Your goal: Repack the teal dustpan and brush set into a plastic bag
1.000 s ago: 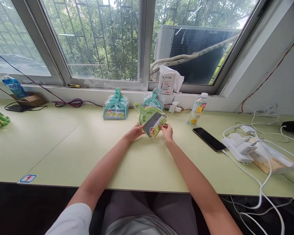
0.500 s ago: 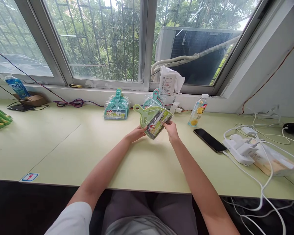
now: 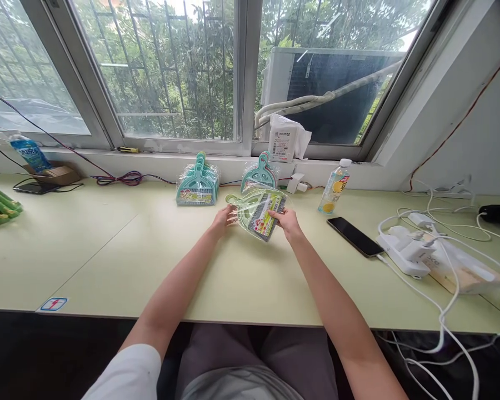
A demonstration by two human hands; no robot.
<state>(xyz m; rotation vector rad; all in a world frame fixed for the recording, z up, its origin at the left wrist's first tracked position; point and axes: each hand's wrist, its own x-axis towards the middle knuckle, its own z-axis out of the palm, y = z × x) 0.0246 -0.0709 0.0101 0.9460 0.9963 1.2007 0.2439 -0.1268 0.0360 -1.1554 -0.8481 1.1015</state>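
A light green mini dustpan and brush set [image 3: 256, 214], in clear plastic with a printed label, is held tilted above the table, its handle pointing left. My right hand [image 3: 288, 223] grips its right edge, thumb over the label. At the handle side, my left hand [image 3: 223, 219] holds the wrapping, with fingers partly behind the clear plastic. Behind them, teal wrapped dustpan sets [image 3: 197, 183] stand in a row by the wall. Another group of teal dustpan sets [image 3: 260, 171] stands just behind the held one, its lower part hidden.
To the right are a drink bottle [image 3: 334, 188], a black phone [image 3: 353, 236] and a white power strip [image 3: 404, 253] with tangled cables. At left lie green plastic pieces [image 3: 0, 204], a blue bottle [image 3: 30, 153] and a cardboard box [image 3: 62, 173]. A tissue pack [image 3: 284, 141] stands on the sill.
The dustpan set has turned and dropped slightly, its handle end now lower. My left hand has shifted up and left toward the handle; my right thumb lies further over the label.
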